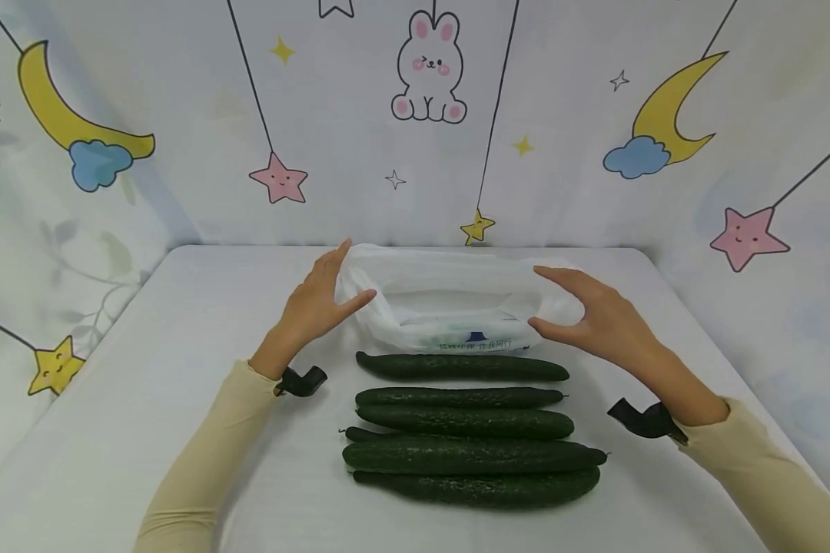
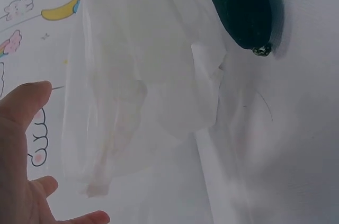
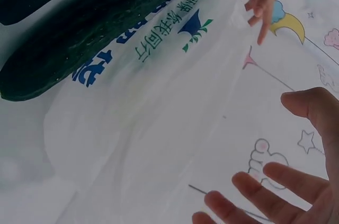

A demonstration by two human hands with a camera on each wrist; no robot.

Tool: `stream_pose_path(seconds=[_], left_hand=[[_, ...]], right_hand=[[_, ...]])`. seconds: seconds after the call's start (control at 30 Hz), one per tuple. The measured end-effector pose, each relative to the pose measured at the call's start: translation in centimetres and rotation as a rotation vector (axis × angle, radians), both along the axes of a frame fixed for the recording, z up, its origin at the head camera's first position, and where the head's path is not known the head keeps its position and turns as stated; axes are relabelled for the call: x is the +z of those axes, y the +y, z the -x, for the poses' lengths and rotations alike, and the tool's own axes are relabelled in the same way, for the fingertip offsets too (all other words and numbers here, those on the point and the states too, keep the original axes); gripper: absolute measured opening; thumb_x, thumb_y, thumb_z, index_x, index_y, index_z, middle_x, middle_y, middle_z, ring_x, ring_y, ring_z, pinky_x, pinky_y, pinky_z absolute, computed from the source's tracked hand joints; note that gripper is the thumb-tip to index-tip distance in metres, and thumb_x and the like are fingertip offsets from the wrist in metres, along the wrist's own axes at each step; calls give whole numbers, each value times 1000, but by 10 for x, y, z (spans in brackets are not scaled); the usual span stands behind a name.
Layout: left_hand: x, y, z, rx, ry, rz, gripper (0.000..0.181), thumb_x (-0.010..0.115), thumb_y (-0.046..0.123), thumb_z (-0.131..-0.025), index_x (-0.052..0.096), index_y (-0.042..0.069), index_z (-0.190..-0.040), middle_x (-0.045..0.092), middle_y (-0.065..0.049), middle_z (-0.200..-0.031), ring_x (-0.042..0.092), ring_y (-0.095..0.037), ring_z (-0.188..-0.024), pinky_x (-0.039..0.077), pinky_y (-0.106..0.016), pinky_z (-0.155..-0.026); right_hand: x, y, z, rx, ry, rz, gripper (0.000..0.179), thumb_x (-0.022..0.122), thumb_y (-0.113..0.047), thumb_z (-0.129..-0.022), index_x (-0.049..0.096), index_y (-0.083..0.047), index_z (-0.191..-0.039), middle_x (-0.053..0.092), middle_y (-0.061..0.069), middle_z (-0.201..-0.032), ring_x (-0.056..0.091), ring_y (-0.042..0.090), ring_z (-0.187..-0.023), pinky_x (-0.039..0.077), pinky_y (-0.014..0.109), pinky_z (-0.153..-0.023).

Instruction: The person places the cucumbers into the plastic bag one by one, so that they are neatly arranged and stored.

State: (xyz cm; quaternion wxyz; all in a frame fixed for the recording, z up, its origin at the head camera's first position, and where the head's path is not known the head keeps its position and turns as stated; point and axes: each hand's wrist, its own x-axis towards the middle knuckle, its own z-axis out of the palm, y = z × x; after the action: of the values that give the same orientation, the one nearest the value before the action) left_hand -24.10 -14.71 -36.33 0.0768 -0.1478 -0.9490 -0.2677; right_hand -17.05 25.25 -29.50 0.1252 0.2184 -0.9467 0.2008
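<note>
A white plastic bag (image 1: 449,307) with blue and green print stands with its mouth spread wide at the back of the table. My left hand (image 1: 313,303) is at the bag's left side, fingers and thumb spread apart. On the right side, my right hand (image 1: 602,319) has its thumb and fingers parted near the rim. Neither hand grips anything; whether any fingertip touches the plastic I cannot tell. Directly in front of the bag lies a dark green cucumber (image 1: 463,367). Several more cucumbers (image 1: 470,455) lie side by side nearer to me, some touching.
A white cloth covers the table (image 1: 159,369). Behind it hangs a pale backdrop (image 1: 387,207) printed with moons, stars and a rabbit. Black straps (image 1: 304,382) hang at both wrists.
</note>
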Motion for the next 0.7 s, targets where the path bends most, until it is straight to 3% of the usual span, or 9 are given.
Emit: stream_pose_path(seconds=[0.13, 0.2, 0.47, 0.7], left_hand=[[-4, -1, 2, -19, -7, -24, 85, 54, 62, -91, 7, 37, -157, 19, -14, -159, 40, -43, -134, 39, -66, -96], [-6, -1, 3, -37, -18, -43, 81, 54, 61, -92, 9, 40, -157, 17, -14, -160, 44, -44, -130, 41, -66, -94], [-10, -1, 5, -70, -46, -74, 75, 54, 60, -94, 14, 44, -155, 13, -12, -161, 52, -43, -123, 46, -63, -88], [-12, -2, 5, -110, -86, -103, 68, 53, 57, -95, 18, 49, -153, 8, -13, -162, 45, -45, -130, 42, -66, -90]], right_hand=[[-7, -2, 1, 49, 62, 42, 61, 81, -21, -79, 58, -7, -133, 67, 10, -107, 64, 28, -87, 54, 46, -68], [-10, -3, 1, 65, 67, 59, 55, 81, -20, -78, 61, -7, -129, 67, 6, -100, 63, 23, -83, 54, 43, -67], [-21, -5, -2, 71, -29, 90, 35, 79, -22, -81, 70, -10, -113, 69, 4, -100, 61, 16, -77, 54, 34, -65], [-34, -3, -2, 114, -77, 119, 29, 79, -20, -82, 72, -9, -108, 69, 4, -98, 58, 10, -73, 52, 28, -61]])
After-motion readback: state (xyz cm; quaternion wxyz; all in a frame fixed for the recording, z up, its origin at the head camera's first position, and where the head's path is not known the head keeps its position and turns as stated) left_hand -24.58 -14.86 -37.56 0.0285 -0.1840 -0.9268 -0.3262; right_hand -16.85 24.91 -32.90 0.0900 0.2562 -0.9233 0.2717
